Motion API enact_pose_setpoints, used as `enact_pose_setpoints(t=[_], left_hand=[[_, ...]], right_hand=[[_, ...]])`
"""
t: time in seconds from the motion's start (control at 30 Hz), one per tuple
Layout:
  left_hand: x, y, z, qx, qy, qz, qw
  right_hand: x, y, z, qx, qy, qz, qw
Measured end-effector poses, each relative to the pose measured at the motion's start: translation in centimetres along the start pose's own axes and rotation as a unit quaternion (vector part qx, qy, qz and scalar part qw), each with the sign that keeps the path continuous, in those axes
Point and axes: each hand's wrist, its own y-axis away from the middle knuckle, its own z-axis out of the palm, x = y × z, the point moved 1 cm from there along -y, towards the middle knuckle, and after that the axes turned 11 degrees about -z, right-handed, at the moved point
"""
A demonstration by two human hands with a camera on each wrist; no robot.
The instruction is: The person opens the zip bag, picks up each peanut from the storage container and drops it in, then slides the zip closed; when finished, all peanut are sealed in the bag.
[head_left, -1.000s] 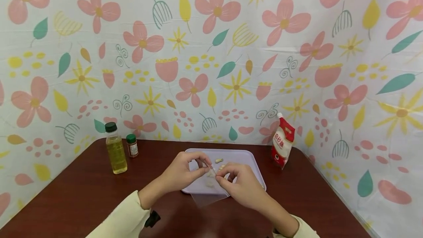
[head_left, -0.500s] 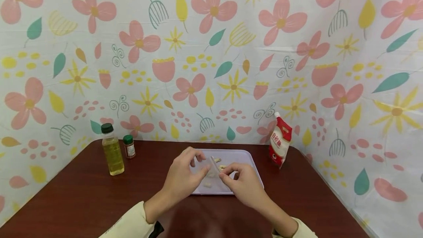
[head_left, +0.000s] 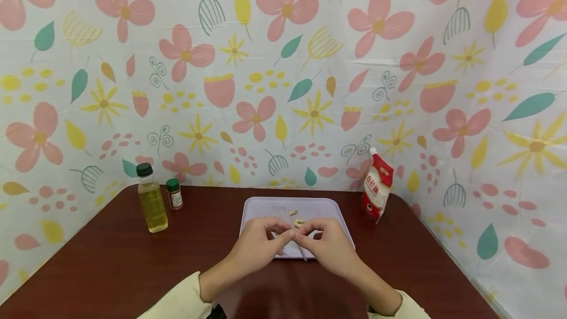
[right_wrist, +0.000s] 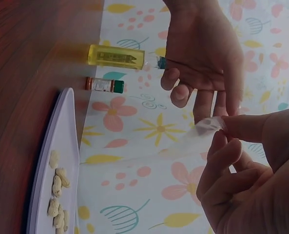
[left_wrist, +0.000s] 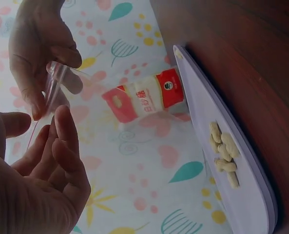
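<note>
A clear plastic zip bag [right_wrist: 207, 127] with a thin red line along its edge hangs between my hands, above the tray's front part. My right hand [head_left: 331, 246] pinches its rolled-looking edge between thumb and fingers. Close against it, my left hand [head_left: 257, 246] has thumb and fingertips at the same edge, and in the head view they pinch it. The fingertips partly hide the bag, and its see-through sheet is hard to trace. Several unshelled peanuts [left_wrist: 228, 146] lie on the pale lilac tray [head_left: 251, 207] beyond the hands.
At the back left of the dark brown table [head_left: 110, 260] stand a bottle of yellow oil [head_left: 153, 206] and a small green-capped jar [head_left: 175, 198]. A red and white pouch [head_left: 376, 188] stands at the back right, before a flower-patterned sheet [head_left: 283, 87].
Half a second ago my left hand was spread apart from the bag, which my right hand held up. Since then my left hand has moved right and down to the bag's edge, meeting my right fingertips.
</note>
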Motion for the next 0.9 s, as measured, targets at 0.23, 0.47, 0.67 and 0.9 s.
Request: enact_pose_setpoints(t=[0.23, 0.47, 0.67, 0.9], left_hand=[[0.25, -0.16, -0.13, -0.013, 0.018, -0.029, 0.9993], [0.31, -0.27, -0.21, -0.025, 0.025, -0.045, 0.9984], [0.29, -0.35, -0.26, -0.029, 0.016, -0.035, 0.9989], [-0.07, -0.4, -0.07, -0.025, 0.01, -0.032, 0.9991]], right_hand=[[0.37, -0.05, -0.01, -0.022, -0.02, -0.024, 0.9993], [0.49, 0.03, -0.06, -0.04, -0.053, -0.026, 0.9975], [0.54, 0.01, -0.12, -0.046, -0.069, -0.028, 0.9962], [0.69, 0.13, 0.24, -0.06, -0.095, -0.036, 0.9929]])
